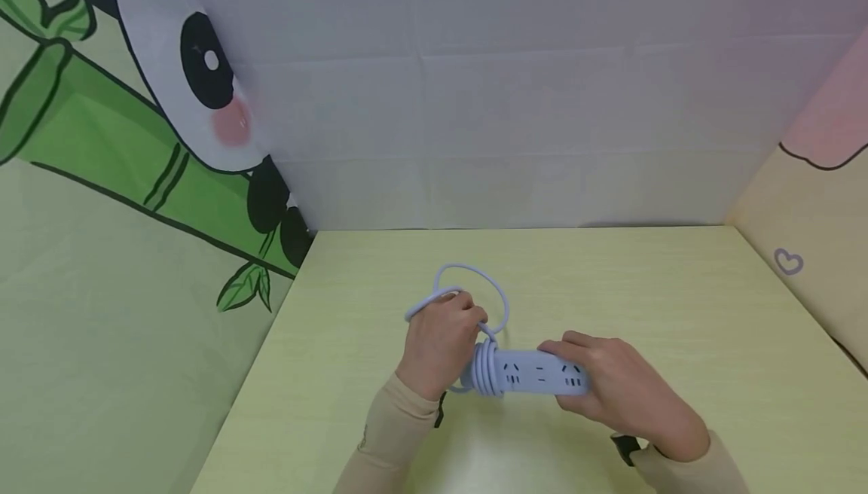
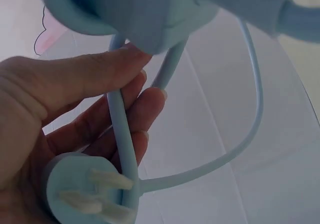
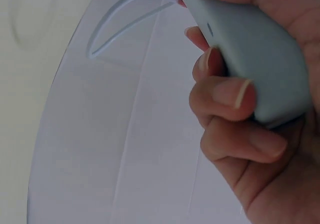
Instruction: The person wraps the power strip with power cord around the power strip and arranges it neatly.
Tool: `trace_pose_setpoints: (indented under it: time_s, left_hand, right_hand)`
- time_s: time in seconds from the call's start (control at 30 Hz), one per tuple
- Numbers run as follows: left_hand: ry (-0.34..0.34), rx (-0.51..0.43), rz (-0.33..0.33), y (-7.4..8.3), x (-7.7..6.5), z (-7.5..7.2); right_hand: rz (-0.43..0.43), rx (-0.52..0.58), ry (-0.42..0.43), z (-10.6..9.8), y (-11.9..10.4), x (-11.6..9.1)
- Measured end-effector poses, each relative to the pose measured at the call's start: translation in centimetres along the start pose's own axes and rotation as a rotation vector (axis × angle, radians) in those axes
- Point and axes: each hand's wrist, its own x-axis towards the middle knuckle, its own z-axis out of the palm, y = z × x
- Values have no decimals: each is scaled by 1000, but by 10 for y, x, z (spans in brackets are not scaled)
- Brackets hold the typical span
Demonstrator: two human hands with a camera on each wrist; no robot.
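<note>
A white power strip [image 1: 539, 372] is held level over the table, its sockets facing up in the head view. My right hand [image 1: 606, 381] grips its right end, fingers wrapped round the casing [image 3: 255, 59] in the right wrist view. Several turns of white cord [image 1: 484, 368] circle the strip's left end. There my left hand [image 1: 444, 340] holds the cord, thumb and fingers curled about a strand [image 2: 120, 124] in the left wrist view. A three-pin plug [image 2: 82, 189] lies against the left palm. Beyond that hand a loose loop of cord [image 1: 505, 302] arcs out.
The pale wooden table [image 1: 325, 283] runs back to a white cloth wall [image 1: 502, 117]. A green printed panel [image 1: 102, 313] with a panda and bamboo borders the left side, and a cream panel [image 1: 814, 230] with a heart borders the right.
</note>
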Motion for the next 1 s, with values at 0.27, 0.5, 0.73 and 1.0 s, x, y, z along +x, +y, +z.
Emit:
trace_pose_setpoints:
  time_s: [0.27, 0.5, 0.73, 1.0]
  left_hand:
    - [27, 70, -3, 10, -1, -3]
    - [40, 126, -19, 17, -2, -6]
    - [56, 200, -19, 18, -4, -3]
    - [16, 186, -60, 18, -6, -4]
  right_hand:
    - [-24, -129, 76, 5, -4, 0]
    - [-34, -218, 135, 8, -10, 2]
    - [-94, -293, 194, 18, -19, 10]
    - [-65, -354, 210, 24, -24, 13]
